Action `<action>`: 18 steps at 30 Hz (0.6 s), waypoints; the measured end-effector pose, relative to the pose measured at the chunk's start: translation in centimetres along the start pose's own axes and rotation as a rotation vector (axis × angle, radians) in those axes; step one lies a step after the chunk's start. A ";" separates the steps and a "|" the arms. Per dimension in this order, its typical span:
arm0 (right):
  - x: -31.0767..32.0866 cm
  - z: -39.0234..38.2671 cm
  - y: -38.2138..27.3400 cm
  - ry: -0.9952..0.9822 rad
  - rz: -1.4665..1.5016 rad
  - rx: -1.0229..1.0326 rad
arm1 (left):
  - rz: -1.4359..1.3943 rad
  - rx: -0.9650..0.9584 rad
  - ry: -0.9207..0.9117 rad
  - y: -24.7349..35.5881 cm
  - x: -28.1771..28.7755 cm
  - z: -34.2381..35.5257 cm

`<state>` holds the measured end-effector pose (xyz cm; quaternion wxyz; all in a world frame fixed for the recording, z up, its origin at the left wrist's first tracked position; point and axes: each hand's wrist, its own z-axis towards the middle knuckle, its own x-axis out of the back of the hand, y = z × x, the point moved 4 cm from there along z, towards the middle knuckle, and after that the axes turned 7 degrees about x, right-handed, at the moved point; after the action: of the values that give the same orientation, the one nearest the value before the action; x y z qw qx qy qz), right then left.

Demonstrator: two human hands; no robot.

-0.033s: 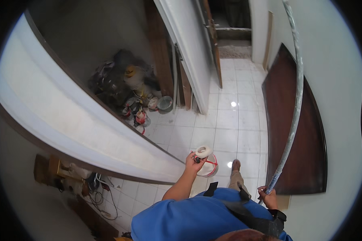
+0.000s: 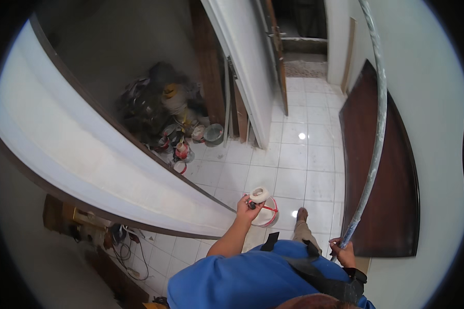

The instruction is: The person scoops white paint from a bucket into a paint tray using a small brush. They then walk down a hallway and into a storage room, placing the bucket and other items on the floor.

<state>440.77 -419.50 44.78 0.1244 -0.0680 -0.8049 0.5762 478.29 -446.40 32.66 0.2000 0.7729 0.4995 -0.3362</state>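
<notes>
My left hand (image 2: 246, 209) grips a roll of cream tape (image 2: 259, 195) and a small dark item. A white bucket with red rim and handle (image 2: 269, 218) appears just beyond that hand; whether I hold it too I cannot tell. My right hand (image 2: 340, 250) is closed round a long, paint-spattered grey pole (image 2: 369, 184) that rises along the right side. My foot (image 2: 301, 215) is on the white tiled floor (image 2: 290, 177).
A pale door frame (image 2: 103, 144) curves past my left. Buckets (image 2: 213, 135) and piled materials (image 2: 162, 98) lie in the side room. A dark wooden panel (image 2: 386, 211) leans on the right wall. An open door (image 2: 280, 62) stands ahead. Tangled cables (image 2: 129, 252) lie lower left.
The view has shifted very slightly, so the doorway and floor sit a little lower. Both hands keep their holds.
</notes>
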 end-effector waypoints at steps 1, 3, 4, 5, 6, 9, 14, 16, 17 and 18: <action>-0.4 3.7 -2.4 -0.048 -0.064 -0.061 | -0.011 -0.014 -0.059 1.0 -1.6 1.6; -1.3 9.2 -6.4 -0.154 -0.137 -0.049 | -0.101 -0.041 -0.015 2.7 -3.5 3.8; -1.8 11.4 -7.7 -0.203 -0.193 -0.076 | -0.090 -0.085 0.000 3.8 -4.3 4.6; -1.9 14.0 -9.2 -0.228 -0.185 -0.071 | -0.111 -0.115 0.069 4.7 -5.2 5.3; -2.1 17.2 -10.2 -0.280 -0.215 -0.068 | -0.096 -0.118 0.027 6.0 -6.9 6.6; -1.7 25.5 -11.6 -0.421 -0.251 -0.054 | -0.101 -0.246 -0.100 8.0 -10.7 9.7; -5.0 34.9 -11.8 -0.586 -0.266 0.022 | -0.331 -0.412 -0.018 14.0 -13.9 11.5; -7.3 37.6 -12.8 -0.608 -0.292 0.019 | -0.417 -0.418 -0.012 16.6 -14.9 11.9; -8.5 39.0 -13.0 -0.625 -0.301 0.018 | -0.427 -0.439 0.000 18.0 -14.9 12.4; -9.5 40.2 -13.7 -0.638 -0.313 0.022 | -0.439 -0.462 0.024 19.1 -14.9 12.9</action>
<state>439.19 -462.99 44.32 -0.0458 0.2407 -0.7976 0.5512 487.41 -472.26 33.92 0.2873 0.5846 0.7199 -0.2399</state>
